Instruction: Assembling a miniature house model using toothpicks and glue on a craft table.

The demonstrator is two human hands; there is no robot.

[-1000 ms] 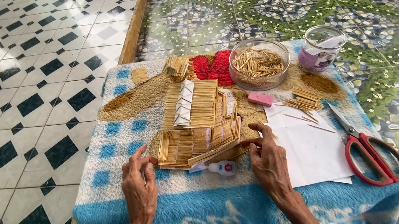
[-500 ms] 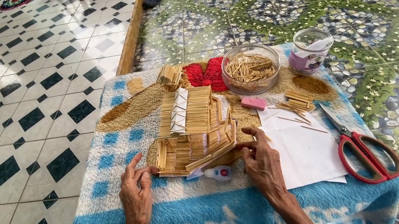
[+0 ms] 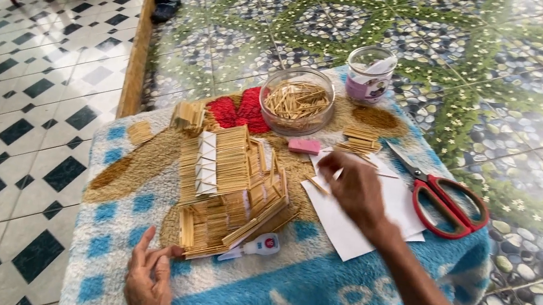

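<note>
A small house model built of thin wooden sticks [image 3: 232, 189] lies on a blue and white towel [image 3: 140, 176]. My left hand [image 3: 149, 282] rests flat on the towel, its fingertips touching the model's near corner. My right hand [image 3: 353, 188] hovers over white paper sheets [image 3: 390, 212] to the right of the model, fingers pinched together near loose sticks; whether a stick is between them I cannot tell. A small glue tube [image 3: 252, 247] lies under the model's near edge.
A glass bowl of sticks [image 3: 296, 102] stands behind the model, with a pink eraser [image 3: 305, 146] beside it. A clear plastic cup [image 3: 369, 73] stands at the far edge. Red-handled scissors [image 3: 443, 192] lie at the right. Sandals [image 3: 167, 5] sit on the tiled floor.
My right hand has left the model's right side and moved right and away over the paper. The left hand stays at the near corner. The view has tilted up.
</note>
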